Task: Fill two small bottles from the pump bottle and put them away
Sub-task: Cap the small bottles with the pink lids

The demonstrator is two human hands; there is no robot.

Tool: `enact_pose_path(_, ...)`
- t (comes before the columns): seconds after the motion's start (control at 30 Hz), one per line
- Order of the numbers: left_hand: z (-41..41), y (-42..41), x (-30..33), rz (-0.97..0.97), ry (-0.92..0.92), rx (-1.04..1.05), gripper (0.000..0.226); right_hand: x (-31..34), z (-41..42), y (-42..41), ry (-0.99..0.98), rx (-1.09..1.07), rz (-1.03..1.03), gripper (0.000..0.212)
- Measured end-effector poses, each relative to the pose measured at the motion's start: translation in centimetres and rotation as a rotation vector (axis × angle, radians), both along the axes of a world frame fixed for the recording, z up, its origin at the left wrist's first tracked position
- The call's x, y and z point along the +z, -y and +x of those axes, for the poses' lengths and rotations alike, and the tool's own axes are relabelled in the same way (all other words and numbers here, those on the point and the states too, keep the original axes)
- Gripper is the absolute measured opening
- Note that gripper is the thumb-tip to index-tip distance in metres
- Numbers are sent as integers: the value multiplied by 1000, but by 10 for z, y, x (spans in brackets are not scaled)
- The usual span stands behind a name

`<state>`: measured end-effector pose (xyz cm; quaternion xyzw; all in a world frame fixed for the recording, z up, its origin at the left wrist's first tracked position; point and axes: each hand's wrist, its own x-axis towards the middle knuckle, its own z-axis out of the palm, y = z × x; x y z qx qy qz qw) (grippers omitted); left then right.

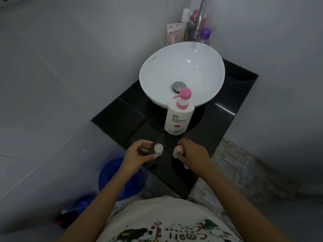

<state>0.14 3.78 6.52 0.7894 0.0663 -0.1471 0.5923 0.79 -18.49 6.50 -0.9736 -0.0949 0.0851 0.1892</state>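
A blue bucket (120,179) sits on the floor, left of the bench (232,105) and clear of the work. On the bench's near edge, the left hand (138,152) curls loosely around the left bottle (158,149), fingers (152,155) released and just short of it, probably poised to steady or lift it. That bottle stands upright and capped: small, round, translucent white plastic. Just beside it, the right bottle (175,152) is mostly hidden by the right hand (190,152), whose fingers seem closed on its top, likely to work the cap; the grip itself is partly out of sight. Behind both, the pump bottle (179,117) stands within easy reach: a tall white body with a printed label and a glossy pink pump whose spout points left. It stands in front of the sink (152,81), a smooth white ceramic bowl. The bench is polished black stone, reflective.
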Motion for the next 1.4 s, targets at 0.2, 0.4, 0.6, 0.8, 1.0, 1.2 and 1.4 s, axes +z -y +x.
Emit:
enact_pose_path(0.2,9,9,-34,93,-19,-32,63,-3,-3,8,-104,-93,-9,69)
enact_pose_path(0.4,16,19,-49,84,53,-83,36,-9,-18,25,-154,-243,50,55)
enact_pose_path(0.6,19,14,-41,-19,52,-62,39,-22,-21,22,-280,-220,-25,36)
enact_pose_path(0.8,12,3,-7,-184,34,-1,32,-33,-20,13,-367,-133,-114,23)
enact_pose_path(1.0,3,1,36,-225,75,-28,31,10,-12,25,-271,-486,329,13)
enact_pose_path(1.2,4,17,74,-293,149,-108,29,122,-7,23,-48,-370,981,16)
enact_pose_path(1.4,4,30,96,-267,153,-268,34,148,-11,14,-8,-201,910,26)
